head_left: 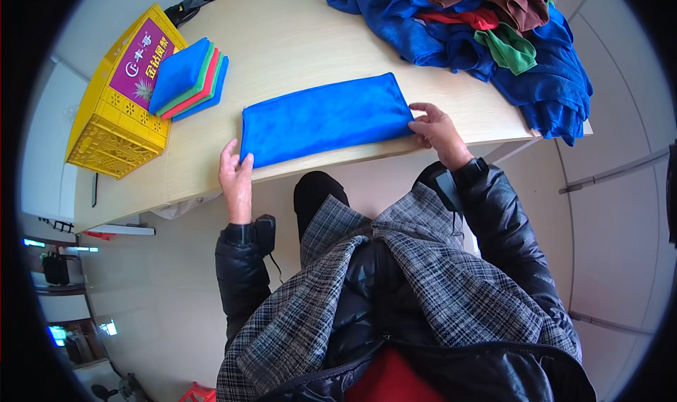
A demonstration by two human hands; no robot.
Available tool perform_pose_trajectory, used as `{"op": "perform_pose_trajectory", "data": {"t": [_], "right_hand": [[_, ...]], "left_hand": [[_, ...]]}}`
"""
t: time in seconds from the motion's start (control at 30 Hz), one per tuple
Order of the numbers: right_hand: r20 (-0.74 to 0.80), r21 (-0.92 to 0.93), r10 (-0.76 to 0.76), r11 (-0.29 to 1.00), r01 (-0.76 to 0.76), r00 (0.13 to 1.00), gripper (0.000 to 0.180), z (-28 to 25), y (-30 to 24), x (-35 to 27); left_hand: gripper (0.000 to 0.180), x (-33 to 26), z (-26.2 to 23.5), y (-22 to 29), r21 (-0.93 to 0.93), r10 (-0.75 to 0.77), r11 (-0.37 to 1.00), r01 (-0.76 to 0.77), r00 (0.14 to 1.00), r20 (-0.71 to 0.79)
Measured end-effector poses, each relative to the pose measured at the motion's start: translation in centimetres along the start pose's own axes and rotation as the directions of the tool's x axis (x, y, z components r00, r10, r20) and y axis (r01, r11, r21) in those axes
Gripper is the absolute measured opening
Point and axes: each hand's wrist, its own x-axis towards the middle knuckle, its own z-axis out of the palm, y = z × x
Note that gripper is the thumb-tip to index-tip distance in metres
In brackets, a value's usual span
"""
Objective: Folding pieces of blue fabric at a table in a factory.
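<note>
A blue cloth [324, 120], folded into a long flat rectangle, lies across the table near its front edge. At its near left corner is my left hand [235, 180], thumb on the cloth and fingers bent beside the short edge. The cloth's right end is pinched loosely by my right hand [443, 134], with the thumb at the edge and the index finger stretched just above it. Left of the cloth, a stack of folded cloths [189, 81] in blue, green and red leans against a yellow basket.
The yellow plastic basket [116, 137] with a purple label stands at the table's left end. A heap of crumpled cloths [486, 32], blue, brown, red and green, covers the far right and hangs over the edge. A black and yellow item [201, 3] lies at the back left.
</note>
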Motion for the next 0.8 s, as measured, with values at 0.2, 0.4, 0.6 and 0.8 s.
{"op": "perform_pose_trajectory", "data": {"t": [0.2, 0.4, 0.6, 0.8], "right_hand": [[-0.006, -0.003, -0.169, 0.986, 0.169, 0.986, 0.045, -0.2, -4.7, 3.8], [-0.03, -0.038, -0.353, 0.935, 0.352, 0.935, 0.03, -0.8, -13.9, 7.2], [-0.059, -0.079, -0.371, 0.927, 0.366, 0.927, 0.019, -0.1, -17.5, 9.4], [-0.057, -0.043, -0.364, 0.931, 0.362, 0.93, 0.016, 0.1, -19.3, 11.2]], "left_hand": [[0.047, 7.7, -0.7, 3.0, -0.03, 0.11, 0.994, -0.109, 0.994, 0.013], [0.041, 15.3, 0.1, 10.9, 0.027, 0.193, 0.981, -0.193, 0.981, 0.021], [0.031, 19.8, 0.5, 12.5, 0.045, 0.219, 0.974, -0.22, 0.976, 0.017], [0.028, 22.0, 0.7, 13.6, 0.105, 0.217, 0.97, -0.219, 0.976, 0.026]]}}
